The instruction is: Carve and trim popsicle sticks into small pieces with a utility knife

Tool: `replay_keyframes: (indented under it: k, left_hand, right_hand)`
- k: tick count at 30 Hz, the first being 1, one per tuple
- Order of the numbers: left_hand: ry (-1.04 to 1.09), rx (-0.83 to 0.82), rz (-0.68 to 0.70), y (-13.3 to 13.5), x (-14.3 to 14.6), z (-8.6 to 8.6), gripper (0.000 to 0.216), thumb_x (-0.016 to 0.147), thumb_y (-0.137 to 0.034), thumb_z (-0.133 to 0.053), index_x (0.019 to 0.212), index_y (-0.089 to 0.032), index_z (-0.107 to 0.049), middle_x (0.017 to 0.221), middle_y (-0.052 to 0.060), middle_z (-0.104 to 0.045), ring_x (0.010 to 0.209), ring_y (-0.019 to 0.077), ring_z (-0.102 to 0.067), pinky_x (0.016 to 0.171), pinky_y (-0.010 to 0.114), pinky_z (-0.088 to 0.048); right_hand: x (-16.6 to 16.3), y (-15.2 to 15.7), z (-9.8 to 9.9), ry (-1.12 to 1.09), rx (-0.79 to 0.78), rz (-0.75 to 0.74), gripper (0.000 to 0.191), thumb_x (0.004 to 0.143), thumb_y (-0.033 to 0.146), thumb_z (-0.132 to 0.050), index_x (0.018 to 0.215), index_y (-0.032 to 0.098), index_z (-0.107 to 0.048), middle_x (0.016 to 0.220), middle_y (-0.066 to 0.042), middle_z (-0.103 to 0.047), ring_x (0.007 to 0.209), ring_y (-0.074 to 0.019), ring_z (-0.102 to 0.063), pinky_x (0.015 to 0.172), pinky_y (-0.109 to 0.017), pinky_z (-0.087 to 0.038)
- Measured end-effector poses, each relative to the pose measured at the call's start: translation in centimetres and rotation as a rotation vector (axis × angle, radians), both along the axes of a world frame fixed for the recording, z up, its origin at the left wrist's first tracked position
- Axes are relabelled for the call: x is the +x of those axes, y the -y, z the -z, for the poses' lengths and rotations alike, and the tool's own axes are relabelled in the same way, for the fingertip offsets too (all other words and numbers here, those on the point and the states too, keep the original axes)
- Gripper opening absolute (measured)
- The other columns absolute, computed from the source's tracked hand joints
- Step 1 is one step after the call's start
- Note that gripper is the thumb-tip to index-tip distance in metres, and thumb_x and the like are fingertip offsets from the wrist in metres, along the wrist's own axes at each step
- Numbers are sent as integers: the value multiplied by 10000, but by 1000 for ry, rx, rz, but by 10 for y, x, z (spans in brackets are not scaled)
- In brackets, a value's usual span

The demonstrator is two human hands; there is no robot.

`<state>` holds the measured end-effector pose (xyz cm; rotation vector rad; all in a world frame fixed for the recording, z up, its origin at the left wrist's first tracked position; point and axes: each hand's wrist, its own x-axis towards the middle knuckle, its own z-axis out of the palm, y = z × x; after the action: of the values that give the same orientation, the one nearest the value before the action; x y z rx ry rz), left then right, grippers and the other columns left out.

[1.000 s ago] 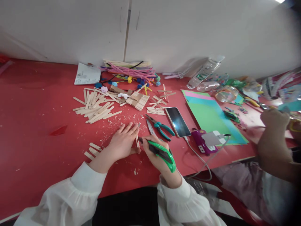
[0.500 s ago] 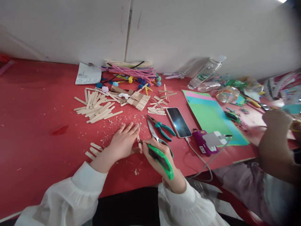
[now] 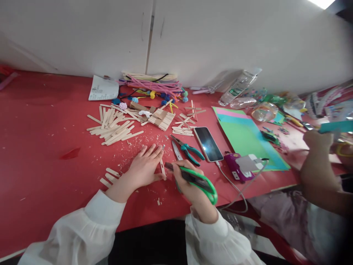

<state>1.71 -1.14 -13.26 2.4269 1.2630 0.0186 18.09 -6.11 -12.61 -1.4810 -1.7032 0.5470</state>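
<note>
My left hand (image 3: 145, 164) lies flat on the table with fingers stretched out. A wooden craft stick (image 3: 162, 170) lies along its right side, with the index finger and thumb against it; a dark mark shows on its face. My right hand (image 3: 190, 180) is closed around a green utility knife (image 3: 202, 183), its tip lifted just right of the stick. Under and behind that hand lie scissors (image 3: 177, 151), their handles mostly hidden. Teal-handled pliers (image 3: 191, 152) rest beyond them. Wood shavings (image 3: 129, 151) are scattered round my left hand.
Loose craft sticks (image 3: 116, 127) and a bundle of sticks (image 3: 161, 119) lie behind. A phone (image 3: 209, 144), a purple power bank (image 3: 237, 167) with a cable and coloured paper (image 3: 248, 136) stand to the right. Another person's arm (image 3: 317, 165) holds a teal strip (image 3: 336, 127) at far right.
My right hand has drawn the knife right and away from the stick, turning it flatter. My left hand stays put. The other person's hand has raised a teal strip.
</note>
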Motion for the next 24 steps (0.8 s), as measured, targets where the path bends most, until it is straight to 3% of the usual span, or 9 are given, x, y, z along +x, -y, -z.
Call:
replay_keyframes:
  k: [3, 5, 10, 14, 18, 21, 24]
  left_hand:
    - [111, -1, -24, -3, -2, 4, 696, 771, -413, -646, 1358, -132, -397, 1474, 122, -301, 1383, 295, -192, 1125, 476, -151]
    - [140, 6, -38, -5, -2, 5, 542, 796, -306, -631, 1289, -144, -478, 1450, 118, -363, 1364, 284, -254, 1116, 459, -191]
    - [219, 38, -84, -11, -4, -1, 87, 782, -145, -606, 852, -182, -641, 1195, 81, -581, 1165, 247, -492, 990, 386, -374]
    - [293, 31, -180, -8, -7, -7, 133, 689, -106, -660, 624, -185, -575, 903, 57, -617, 962, 239, -567, 842, 346, -444]
    - [420, -35, -349, 4, -12, -6, 52, 783, -204, -556, 753, -188, -595, 726, 31, -632, 719, 202, -612, 674, 313, -473]
    - [563, -78, -425, 12, -11, -6, 169, 812, -275, -499, 889, -181, -616, 833, 49, -680, 757, 187, -634, 683, 284, -477]
    - [680, -102, -454, 15, -6, -11, 201, 786, -332, -505, 830, -180, -628, 786, 36, -681, 714, 175, -627, 643, 257, -469]
  right_hand:
    - [12, 4, 5, -199, -27, 131, 178, 857, 356, -523, 844, 201, -608, 732, -20, -687, 623, -171, -685, 603, -272, -549]
    - [21, 7, 8, -337, -53, 183, 201, 847, 398, -539, 843, 206, -599, 729, -19, -684, 623, -183, -695, 590, -280, -557]
    - [37, 18, 9, -490, -69, 255, 257, 795, 465, -597, 809, 208, -594, 713, -21, -677, 594, -206, -694, 549, -300, -560]
    - [39, 22, 7, -538, -37, 255, 266, 790, 475, -597, 796, 210, -583, 691, -16, -673, 560, -205, -690, 521, -299, -560]
    - [31, 19, 6, -584, -20, 208, 264, 812, 476, -562, 804, 212, -568, 668, -11, -670, 545, -200, -683, 525, -307, -563]
    - [20, 14, 1, -587, -14, 134, 226, 834, 434, -546, 845, 212, -594, 658, -13, -684, 578, -195, -685, 569, -310, -560]
    - [8, 5, -6, -567, 22, 47, 177, 780, 388, -620, 817, 218, -658, 718, -17, -697, 654, -187, -678, 650, -306, -545]
